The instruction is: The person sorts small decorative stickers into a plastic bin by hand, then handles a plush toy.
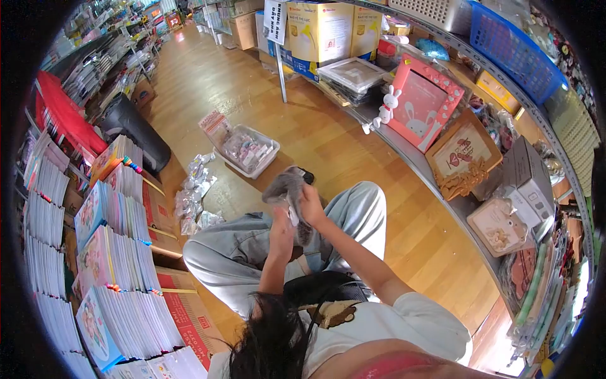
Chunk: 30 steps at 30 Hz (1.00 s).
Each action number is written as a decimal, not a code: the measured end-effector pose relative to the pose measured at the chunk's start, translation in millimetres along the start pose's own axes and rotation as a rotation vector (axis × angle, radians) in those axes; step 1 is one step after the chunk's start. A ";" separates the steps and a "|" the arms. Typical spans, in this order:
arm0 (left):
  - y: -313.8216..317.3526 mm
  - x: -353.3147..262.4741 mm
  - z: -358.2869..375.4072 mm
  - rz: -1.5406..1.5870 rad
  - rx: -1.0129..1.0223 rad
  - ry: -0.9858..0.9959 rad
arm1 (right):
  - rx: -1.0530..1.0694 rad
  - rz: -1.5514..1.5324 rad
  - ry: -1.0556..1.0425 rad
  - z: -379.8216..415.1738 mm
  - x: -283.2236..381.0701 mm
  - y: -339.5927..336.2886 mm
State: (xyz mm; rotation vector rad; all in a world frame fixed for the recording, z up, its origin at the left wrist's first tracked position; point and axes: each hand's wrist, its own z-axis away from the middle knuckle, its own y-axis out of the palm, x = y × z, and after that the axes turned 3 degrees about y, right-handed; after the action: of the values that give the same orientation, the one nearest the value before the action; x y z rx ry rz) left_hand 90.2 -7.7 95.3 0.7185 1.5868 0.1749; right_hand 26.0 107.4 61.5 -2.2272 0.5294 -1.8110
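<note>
Grey cloth (pixel 285 187) held in both hands above the lap

The wooden floor (pixel 208 63) forms an aisle with goods on both sides. Along the right runs a long shelf (pixel 410 149), crowded with things, among them a pink frame (pixel 421 95) with a rabbit picture. On the left stand stacks of books (pixel 129 322), upright and tightly packed. Between the two sides a person sits on the floor with bent legs (pixel 221 252) in pale trousers. Beyond the knees is a white tray (pixel 268 165) holding small wrapped packets (pixel 246 146), and crumpled clear wrappers (pixel 194 192) lie near it, towards the left knee. The grey cloth is between the knees, off the floor. The right hand (pixel 308 205) is closed around its right side; the left hand (pixel 281 230) holds it from below left, its fingers partly hidden. Just beyond the right hand shows a small dark thing (pixel 307 177), too unclear to name
</note>
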 end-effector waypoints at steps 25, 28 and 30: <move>-72.9 17.3 -29.7 -0.726 -0.320 0.210 | 0.298 -1.340 0.650 6.0 -17.6 -13.3; -85.2 16.5 -31.0 -0.475 -0.510 0.281 | 0.033 -1.146 0.634 3.9 -25.6 -16.9; -72.8 7.8 -32.3 -0.440 -0.493 0.314 | -0.007 -1.046 0.690 3.7 -43.5 -7.9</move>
State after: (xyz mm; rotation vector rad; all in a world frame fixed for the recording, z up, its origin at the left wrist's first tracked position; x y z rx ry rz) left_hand 35.2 -51.4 57.0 -0.0510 1.8608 0.3496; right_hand 23.1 132.2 24.9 -1.9338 -0.7187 -3.0641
